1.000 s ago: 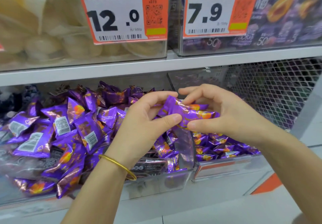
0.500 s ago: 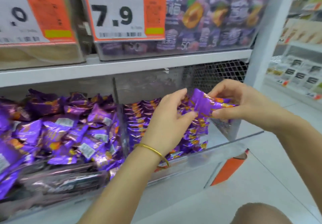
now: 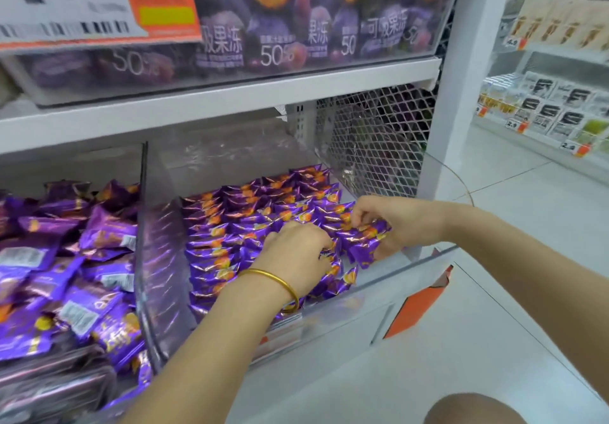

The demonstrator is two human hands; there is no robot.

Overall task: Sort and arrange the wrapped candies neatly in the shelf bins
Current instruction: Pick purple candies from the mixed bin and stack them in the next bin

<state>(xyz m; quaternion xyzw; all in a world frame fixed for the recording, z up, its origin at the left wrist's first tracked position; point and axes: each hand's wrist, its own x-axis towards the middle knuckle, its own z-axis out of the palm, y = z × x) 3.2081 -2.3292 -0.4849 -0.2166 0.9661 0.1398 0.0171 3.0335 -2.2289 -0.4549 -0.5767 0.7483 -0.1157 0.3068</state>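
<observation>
Purple wrapped candies [image 3: 250, 212] with orange prints lie in neat rows inside the right clear bin [image 3: 425, 260]. My right hand [image 3: 392, 222] grips a small stack of the same candies [image 3: 362, 244] at the bin's front right, down among the rows. My left hand [image 3: 293, 255], a gold bangle on its wrist, rests curled on the rows just left of that stack, fingertips on the wrappers. The left bin [image 3: 141, 259] holds a loose heap of purple candies [image 3: 75, 268].
A clear divider separates the two bins. Above, a shelf carries a bin of purple jelly pouches [image 3: 296, 21] and an orange price tag [image 3: 99, 1]. A white mesh panel [image 3: 379, 146] and upright post close the right side. Another shelf [image 3: 553, 110] stands across the aisle.
Both hands have carried the stack of candies from in front of the left bin over to the right bin and lowered it into the rows. The view swung right.
</observation>
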